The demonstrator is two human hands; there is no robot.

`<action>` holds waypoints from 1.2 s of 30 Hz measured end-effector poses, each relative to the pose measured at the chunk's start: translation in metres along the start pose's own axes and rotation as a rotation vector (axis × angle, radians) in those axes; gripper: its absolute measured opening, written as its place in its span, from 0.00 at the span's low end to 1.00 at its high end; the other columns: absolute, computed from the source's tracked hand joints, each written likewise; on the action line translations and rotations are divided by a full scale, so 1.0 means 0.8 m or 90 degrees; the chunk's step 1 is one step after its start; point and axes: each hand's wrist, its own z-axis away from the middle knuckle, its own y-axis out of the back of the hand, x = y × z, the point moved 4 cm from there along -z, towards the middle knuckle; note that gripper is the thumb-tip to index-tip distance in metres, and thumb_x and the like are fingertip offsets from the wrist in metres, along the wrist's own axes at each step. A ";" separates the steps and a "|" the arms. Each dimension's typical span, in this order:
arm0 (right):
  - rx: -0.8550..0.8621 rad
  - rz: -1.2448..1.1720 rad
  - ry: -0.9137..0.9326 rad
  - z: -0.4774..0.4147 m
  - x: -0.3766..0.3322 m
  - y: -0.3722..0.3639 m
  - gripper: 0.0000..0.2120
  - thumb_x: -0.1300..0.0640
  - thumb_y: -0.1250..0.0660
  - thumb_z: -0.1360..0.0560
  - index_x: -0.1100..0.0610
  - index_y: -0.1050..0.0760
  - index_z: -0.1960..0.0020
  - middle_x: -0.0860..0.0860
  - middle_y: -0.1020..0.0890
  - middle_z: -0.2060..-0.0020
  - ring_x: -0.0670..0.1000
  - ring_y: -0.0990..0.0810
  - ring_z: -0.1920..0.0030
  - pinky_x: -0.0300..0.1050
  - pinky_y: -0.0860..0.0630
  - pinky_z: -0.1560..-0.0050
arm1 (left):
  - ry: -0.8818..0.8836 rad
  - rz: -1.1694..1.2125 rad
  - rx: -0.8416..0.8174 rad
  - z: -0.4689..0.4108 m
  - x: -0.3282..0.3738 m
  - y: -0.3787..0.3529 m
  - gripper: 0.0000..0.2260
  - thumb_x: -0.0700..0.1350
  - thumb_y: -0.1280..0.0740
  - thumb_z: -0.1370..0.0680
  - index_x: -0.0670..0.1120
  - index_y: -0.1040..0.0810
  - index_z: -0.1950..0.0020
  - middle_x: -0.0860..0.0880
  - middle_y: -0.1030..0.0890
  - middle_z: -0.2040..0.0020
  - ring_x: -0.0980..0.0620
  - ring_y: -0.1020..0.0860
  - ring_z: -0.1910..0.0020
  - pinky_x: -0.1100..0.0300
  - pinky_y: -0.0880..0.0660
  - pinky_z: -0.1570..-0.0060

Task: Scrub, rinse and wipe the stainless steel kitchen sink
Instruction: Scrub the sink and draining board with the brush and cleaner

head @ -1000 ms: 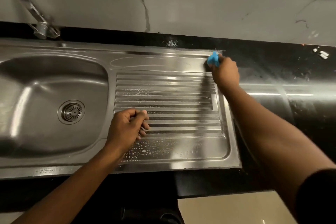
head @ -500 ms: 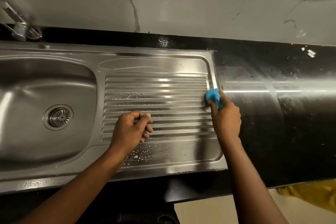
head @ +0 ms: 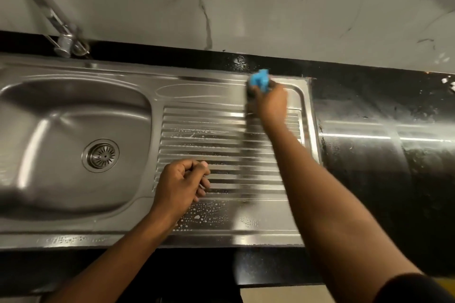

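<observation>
Stainless steel is taking up most of the view: the sink (head: 73, 229) is lying set into a black surface (head: 369, 155), with its drain (head: 101, 155) in the basin floor. The ribbed drainboard (head: 221, 152) is stretching away to the right of the drain. The right grip (head: 267, 103) is grasping a blue scrubber (head: 259, 80) and pressing it onto the drainboard's back strip, far right of the drain and beyond it. The left grip (head: 181, 183) is resting clenched on the ribs just right of the drain, holding nothing that is showing. Suds (head: 209, 214) are sitting on the flat strip nearer the person, so the scrubbing step is looking under way, with rinsing and wiping not yet done.

The likeliest slip is the scrubber riding over the raised rim and dragging soapy water onto the black surface, since the rim is running just behind and near to the right of it. A hard push could also be sending the knuckles toward the marble wall (head: 246, 7), which is rising beyond a narrow dark strip. The wet ribs are giving the propping fist poor footing.

Open room is lying back toward the drain along the ribs, though the left grip is sitting in the nearer part of that path. The tap (head: 49, 12) is standing well clear, behind the drain and to its left.
</observation>
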 end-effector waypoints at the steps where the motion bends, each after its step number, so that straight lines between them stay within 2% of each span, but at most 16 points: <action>1: -0.056 0.026 0.059 0.017 -0.021 -0.039 0.07 0.49 0.30 0.19 0.50 0.20 0.44 0.47 0.15 0.58 0.44 0.16 0.60 0.48 0.16 0.56 | 0.003 -0.004 0.002 0.001 -0.001 0.002 0.11 0.45 0.33 0.16 0.43 0.15 0.55 0.44 0.15 0.64 0.46 0.18 0.68 0.54 0.24 0.68; 2: -0.108 0.054 0.121 0.035 -0.043 -0.077 0.08 0.48 0.31 0.19 0.50 0.20 0.43 0.48 0.15 0.58 0.47 0.15 0.60 0.51 0.16 0.57 | 0.008 -0.004 0.005 0.002 -0.001 0.005 0.11 0.45 0.33 0.16 0.43 0.15 0.54 0.44 0.14 0.63 0.45 0.18 0.67 0.53 0.23 0.67; 5: -0.201 0.168 0.211 0.060 -0.085 -0.153 0.17 0.51 0.29 0.20 0.52 0.22 0.32 0.54 0.14 0.47 0.56 0.14 0.50 0.56 0.16 0.47 | 0.016 0.005 0.017 0.005 0.004 0.014 0.11 0.45 0.34 0.16 0.43 0.16 0.54 0.43 0.15 0.63 0.45 0.18 0.67 0.52 0.23 0.65; 7: -0.205 0.208 0.212 0.050 -0.087 -0.147 0.18 0.50 0.29 0.20 0.50 0.22 0.32 0.53 0.13 0.48 0.54 0.14 0.52 0.55 0.16 0.48 | 0.010 0.012 0.030 0.004 0.005 0.022 0.11 0.44 0.34 0.16 0.42 0.16 0.54 0.42 0.15 0.64 0.45 0.19 0.67 0.52 0.23 0.66; 10: -0.111 0.243 0.150 0.012 -0.043 -0.064 0.14 0.45 0.31 0.20 0.49 0.20 0.38 0.47 0.15 0.56 0.49 0.17 0.59 0.48 0.18 0.53 | 0.008 0.023 0.036 0.001 0.001 0.032 0.11 0.45 0.33 0.16 0.43 0.16 0.54 0.43 0.15 0.63 0.46 0.19 0.67 0.53 0.23 0.66; 12: -0.023 0.243 0.084 -0.013 0.001 0.020 0.13 0.46 0.31 0.19 0.52 0.20 0.39 0.48 0.15 0.55 0.48 0.17 0.57 0.42 0.21 0.55 | 0.013 0.022 0.030 0.001 -0.003 0.036 0.11 0.45 0.33 0.16 0.43 0.16 0.54 0.43 0.15 0.63 0.46 0.19 0.67 0.53 0.23 0.66; 14: 0.068 0.216 0.019 -0.033 0.032 0.092 0.17 0.48 0.28 0.20 0.56 0.19 0.35 0.52 0.14 0.48 0.50 0.14 0.50 0.42 0.19 0.48 | 0.015 0.030 0.021 0.003 -0.005 0.040 0.11 0.45 0.33 0.16 0.42 0.16 0.55 0.42 0.15 0.63 0.47 0.19 0.68 0.55 0.23 0.68; 17: 0.114 0.129 -0.039 -0.049 0.038 0.106 0.22 0.49 0.26 0.21 0.56 0.21 0.30 0.51 0.16 0.38 0.51 0.16 0.40 0.48 0.21 0.35 | 0.018 0.038 0.017 0.005 -0.011 0.048 0.11 0.45 0.32 0.16 0.42 0.16 0.55 0.42 0.15 0.63 0.47 0.20 0.69 0.57 0.24 0.70; 20: 0.185 0.008 -0.068 -0.044 0.018 0.062 0.20 0.49 0.25 0.22 0.56 0.19 0.33 0.51 0.14 0.42 0.50 0.15 0.43 0.47 0.19 0.39 | 0.017 0.042 0.027 0.009 -0.015 0.062 0.11 0.45 0.33 0.16 0.42 0.15 0.55 0.42 0.15 0.63 0.47 0.19 0.69 0.56 0.24 0.69; 23: 0.106 -0.001 -0.028 -0.017 -0.016 -0.027 0.12 0.50 0.29 0.20 0.53 0.19 0.38 0.46 0.16 0.51 0.46 0.16 0.50 0.36 0.23 0.54 | 0.026 0.050 0.056 0.010 -0.018 0.077 0.11 0.45 0.33 0.16 0.42 0.16 0.54 0.42 0.15 0.63 0.47 0.19 0.68 0.56 0.24 0.69; 25: 0.013 0.018 0.050 0.015 -0.054 -0.099 0.08 0.48 0.31 0.19 0.50 0.21 0.42 0.45 0.16 0.53 0.47 0.16 0.52 0.42 0.20 0.53 | 0.031 0.053 0.063 0.010 -0.020 0.081 0.11 0.44 0.33 0.16 0.42 0.16 0.54 0.42 0.15 0.64 0.46 0.20 0.68 0.55 0.24 0.69; 27: -0.086 0.094 0.146 0.038 -0.088 -0.154 0.15 0.47 0.32 0.18 0.49 0.22 0.34 0.49 0.14 0.49 0.52 0.15 0.50 0.49 0.18 0.50 | 0.028 0.053 0.063 0.009 -0.018 0.079 0.11 0.44 0.33 0.16 0.42 0.16 0.55 0.42 0.15 0.64 0.45 0.20 0.68 0.55 0.24 0.68; 29: -0.146 0.170 0.175 0.038 -0.095 -0.175 0.23 0.46 0.32 0.19 0.46 0.28 0.24 0.52 0.14 0.43 0.54 0.15 0.48 0.53 0.17 0.47 | 0.016 0.051 0.063 0.006 -0.012 0.075 0.11 0.44 0.34 0.16 0.41 0.16 0.54 0.42 0.15 0.64 0.45 0.20 0.68 0.55 0.24 0.68; 31: -0.156 0.202 0.181 0.028 -0.073 -0.150 0.22 0.45 0.33 0.19 0.43 0.29 0.26 0.51 0.14 0.46 0.53 0.14 0.52 0.56 0.15 0.51 | 0.008 0.060 0.063 0.003 -0.009 0.071 0.11 0.44 0.33 0.16 0.42 0.16 0.54 0.42 0.15 0.63 0.46 0.19 0.68 0.55 0.24 0.68; 33: -0.093 0.227 0.156 0.012 -0.035 -0.081 0.17 0.44 0.34 0.18 0.45 0.24 0.31 0.47 0.16 0.53 0.49 0.15 0.55 0.50 0.16 0.56 | 0.007 0.067 0.054 0.000 -0.007 0.064 0.11 0.45 0.33 0.16 0.42 0.16 0.54 0.42 0.15 0.63 0.47 0.19 0.68 0.56 0.24 0.69; 36: 0.035 0.223 0.012 -0.017 0.022 0.052 0.14 0.46 0.31 0.19 0.52 0.20 0.37 0.48 0.15 0.52 0.49 0.15 0.52 0.44 0.19 0.52 | 0.012 0.072 0.038 -0.004 -0.008 0.056 0.11 0.45 0.33 0.16 0.42 0.16 0.55 0.42 0.15 0.64 0.47 0.19 0.69 0.56 0.24 0.70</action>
